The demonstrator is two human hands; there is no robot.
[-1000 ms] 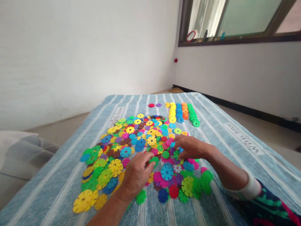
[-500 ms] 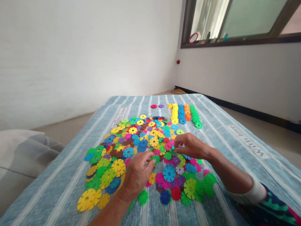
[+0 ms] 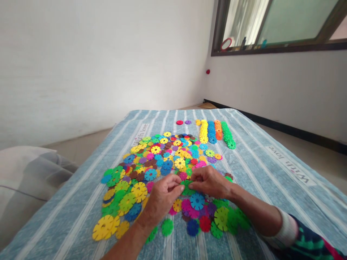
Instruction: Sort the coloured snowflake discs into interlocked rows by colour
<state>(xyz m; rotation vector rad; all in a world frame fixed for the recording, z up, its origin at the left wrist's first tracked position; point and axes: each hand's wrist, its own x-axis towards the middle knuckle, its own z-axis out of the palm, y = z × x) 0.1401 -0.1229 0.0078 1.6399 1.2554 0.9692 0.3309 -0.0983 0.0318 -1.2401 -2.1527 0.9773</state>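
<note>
On the striped cloth (image 3: 81,202), left hand (image 3: 160,193) and right hand (image 3: 213,182) pinch green discs (image 3: 186,189), count unclear, over the colourful pile's (image 3: 167,166) right half; light rim grips should keep them aligned without scattering loose pieces.

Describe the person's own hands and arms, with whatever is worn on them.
Both the left hand and right hand are ungloved. The right forearm wears a dark navy fabric sleeve patterned in green and pinkish red, ending in a plain whitish cuff. No sleeve shows on the left forearm.
</note>
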